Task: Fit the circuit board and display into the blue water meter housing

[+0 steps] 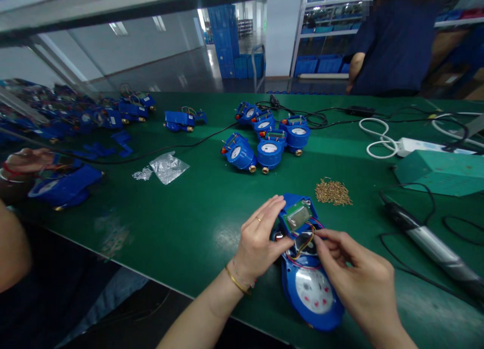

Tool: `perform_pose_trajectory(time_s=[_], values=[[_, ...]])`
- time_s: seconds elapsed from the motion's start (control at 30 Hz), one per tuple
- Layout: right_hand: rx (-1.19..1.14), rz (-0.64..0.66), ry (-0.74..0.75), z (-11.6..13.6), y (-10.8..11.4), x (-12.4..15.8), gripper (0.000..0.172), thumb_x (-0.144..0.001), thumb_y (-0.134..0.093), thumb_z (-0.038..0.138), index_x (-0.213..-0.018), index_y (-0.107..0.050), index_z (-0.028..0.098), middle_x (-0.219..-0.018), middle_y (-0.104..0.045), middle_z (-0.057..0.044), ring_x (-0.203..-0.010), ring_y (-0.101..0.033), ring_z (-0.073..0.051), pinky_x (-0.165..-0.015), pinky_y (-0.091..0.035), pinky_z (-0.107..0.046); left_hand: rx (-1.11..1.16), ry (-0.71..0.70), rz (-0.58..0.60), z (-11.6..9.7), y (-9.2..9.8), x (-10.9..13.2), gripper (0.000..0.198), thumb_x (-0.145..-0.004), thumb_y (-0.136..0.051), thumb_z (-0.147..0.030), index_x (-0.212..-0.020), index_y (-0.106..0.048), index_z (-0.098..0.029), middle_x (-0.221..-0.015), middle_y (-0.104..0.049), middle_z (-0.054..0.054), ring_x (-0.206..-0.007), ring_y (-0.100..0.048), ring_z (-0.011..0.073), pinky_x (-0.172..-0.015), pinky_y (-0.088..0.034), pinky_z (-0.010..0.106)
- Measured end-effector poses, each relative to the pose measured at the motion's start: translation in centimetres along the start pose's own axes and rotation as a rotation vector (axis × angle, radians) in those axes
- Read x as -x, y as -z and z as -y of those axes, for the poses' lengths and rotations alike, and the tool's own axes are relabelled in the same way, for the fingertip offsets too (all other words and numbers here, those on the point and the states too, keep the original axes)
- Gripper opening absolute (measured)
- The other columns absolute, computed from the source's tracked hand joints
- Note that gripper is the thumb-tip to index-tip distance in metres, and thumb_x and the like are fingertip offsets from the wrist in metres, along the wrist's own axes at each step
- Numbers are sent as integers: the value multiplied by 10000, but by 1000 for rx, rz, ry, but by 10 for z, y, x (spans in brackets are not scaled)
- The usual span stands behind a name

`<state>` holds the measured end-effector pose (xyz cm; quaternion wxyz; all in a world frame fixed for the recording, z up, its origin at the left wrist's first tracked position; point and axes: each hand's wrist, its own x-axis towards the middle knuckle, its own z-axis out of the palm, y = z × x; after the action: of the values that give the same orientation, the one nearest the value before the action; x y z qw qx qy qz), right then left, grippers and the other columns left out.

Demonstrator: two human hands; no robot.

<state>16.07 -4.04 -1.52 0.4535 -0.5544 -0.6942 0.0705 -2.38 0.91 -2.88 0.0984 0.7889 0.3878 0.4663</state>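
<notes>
In front of me on the green table lies a blue water meter (pixel 313 293) with a round white dial. Its upper housing stands opened, showing a green circuit board (pixel 300 217) and thin coloured wires (pixel 307 244). My left hand (pixel 259 240) is closed round the left side of that housing, thumb near the wires and fingers at its top edge. With thumb and forefinger, my right hand (pixel 351 271) pinches the wires just below the board. A heap of small brass-coloured screws (pixel 333 191) lies beyond my right hand.
Several blue meters (pixel 270 150) stand farther back. At right are an electric screwdriver (pixel 434 243), a green box (pixel 442 172) and cables. A clear plastic bag (pixel 169 166) lies left of centre. A co-worker's hand (pixel 30 160) is by another meter; another person (pixel 393 41) stands behind the table.
</notes>
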Motion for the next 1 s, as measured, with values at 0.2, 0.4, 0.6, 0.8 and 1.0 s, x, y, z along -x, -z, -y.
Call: perform_pose_trajectory(time_s=[0.2, 0.4, 0.6, 0.8, 1.0], values=[[-51, 4, -89, 3, -1, -3, 164, -928, -624, 287, -884, -730, 170, -600, -637, 47, -433, -558, -61, -449, -468, -118, -3, -4, -20, 0, 0, 1, 615, -761, -755, -123, -1339, -543, -113, -1350, -660, 154, -1273, -623, 254, -1128, -521, 401], [-273, 71, -342, -3, -4, 1, 264, -863, -670, 396, -848, -759, 148, -523, -597, 23, -392, -513, -89, -386, -416, -155, -7, -27, -17, 0, 0, 2, 616, -771, -766, -133, -1343, -538, -113, -1347, -659, 163, -1276, -621, 249, -1121, -526, 407], [-273, 205, -417, -8, -6, 6, 330, -938, -602, 470, -869, -685, 158, -552, -591, 14, -423, -518, -109, -389, -396, -186, 0, -80, 38, 0, 3, 0, 569, -834, -712, -125, -1367, -511, -121, -1357, -651, 171, -1323, -582, 256, -1155, -484, 486], [186, 37, 24, 0, -10, 9, 222, -1004, -524, 317, -856, -605, 173, -530, -514, 74, -396, -522, -73, -414, -378, -180, -14, -98, 94, -1, 8, -4, 536, -833, -688, -77, -1341, -521, -105, -1342, -657, 182, -1327, -576, 269, -1178, -439, 538], [398, -41, 169, 7, -12, 6, 362, -1057, -405, 302, -893, -673, 121, -671, -670, -4, -481, -628, -100, -453, -411, -223, -22, -95, 108, 1, 8, -2, 552, -827, -701, -83, -1347, -516, -87, -1352, -649, 186, -1331, -572, 265, -1191, -424, 531]])
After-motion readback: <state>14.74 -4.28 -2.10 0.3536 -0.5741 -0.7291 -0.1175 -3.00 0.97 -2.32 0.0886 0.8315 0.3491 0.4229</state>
